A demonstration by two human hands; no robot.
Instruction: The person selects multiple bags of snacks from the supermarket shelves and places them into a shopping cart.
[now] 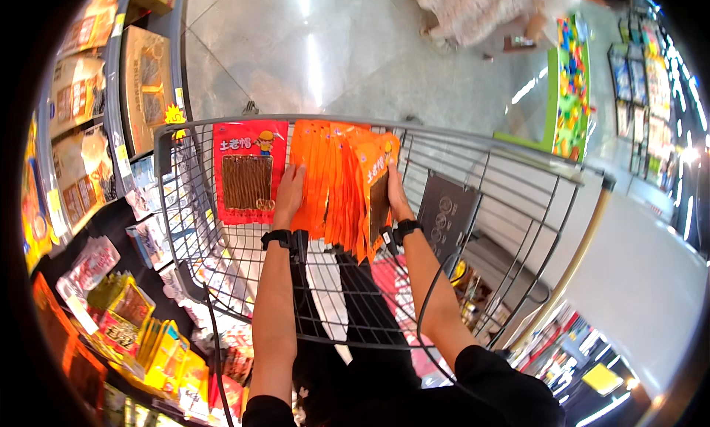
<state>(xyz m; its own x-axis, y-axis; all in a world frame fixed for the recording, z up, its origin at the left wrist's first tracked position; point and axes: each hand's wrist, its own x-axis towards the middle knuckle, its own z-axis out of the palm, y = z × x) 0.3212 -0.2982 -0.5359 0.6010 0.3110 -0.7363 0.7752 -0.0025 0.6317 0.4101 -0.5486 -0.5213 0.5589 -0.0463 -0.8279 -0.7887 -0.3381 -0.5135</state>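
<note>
A thick row of orange snack packets point(325, 179) stands on edge between my hands, inside the wire shopping cart point(436, 137). My left hand point(291, 194) presses flat against the left side of the row. From the right, my right hand point(398, 196) presses on the last packet, whose front has a window showing dark brown strips. The row is squeezed between both palms; the fingertips are partly hidden by the packets. Just left of my left hand, a red snack packet point(279, 142) with a similar window leans against the cart's far side. Each wrist wears a black band.
A dark flat box point(450, 205) with printed symbols is at the cart's right. Shelves with boxed goods point(146, 79) and yellow snack packets point(166, 357) line the left. A green-edged play table point(573, 94) and a person in a pale skirt point(488, 9) are beyond.
</note>
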